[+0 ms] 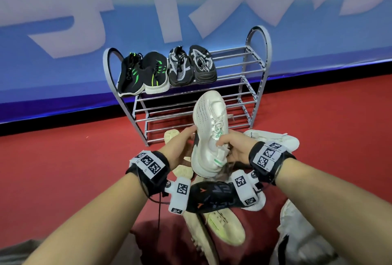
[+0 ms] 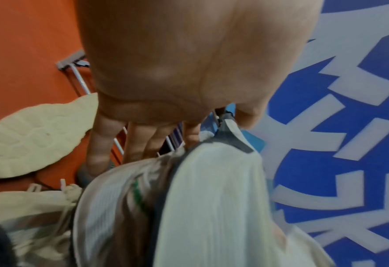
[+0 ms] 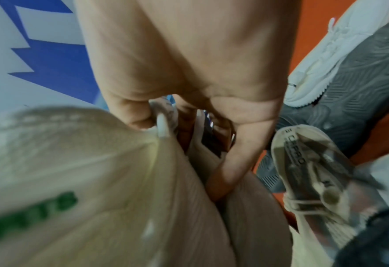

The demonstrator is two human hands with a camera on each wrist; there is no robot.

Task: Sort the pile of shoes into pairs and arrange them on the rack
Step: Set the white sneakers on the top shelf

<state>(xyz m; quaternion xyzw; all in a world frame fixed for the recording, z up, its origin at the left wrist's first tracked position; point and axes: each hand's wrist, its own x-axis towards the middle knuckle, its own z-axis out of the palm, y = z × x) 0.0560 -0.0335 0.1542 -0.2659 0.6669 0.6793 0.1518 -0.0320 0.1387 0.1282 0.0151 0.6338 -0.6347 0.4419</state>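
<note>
Red carpet (image 1: 63, 169) runs up to a blue banner (image 1: 63, 63) with large white lettering, and a metal shoe rack (image 1: 244, 86) stands against it. On its top shelf, at the left, sit two black shoes with green stripes (image 1: 142, 73) side by side, and just beside them two grey and black shoes (image 1: 192, 65). Both hands hold a cream sneaker (image 1: 209, 135) up in front of the rack, toe pointing up and away. Left hand (image 1: 180, 143) grips its side along the sole, thumb up near the midfoot. Right hand (image 1: 233, 148) pinches the collar and tongue at the shoe's opening, fingers curled in. Below the hands lies the pile on the carpet: a black shoe (image 1: 212, 196), a pale yellow sole (image 1: 224, 226) turned up, and a white sneaker (image 1: 275, 137) to the right
</note>
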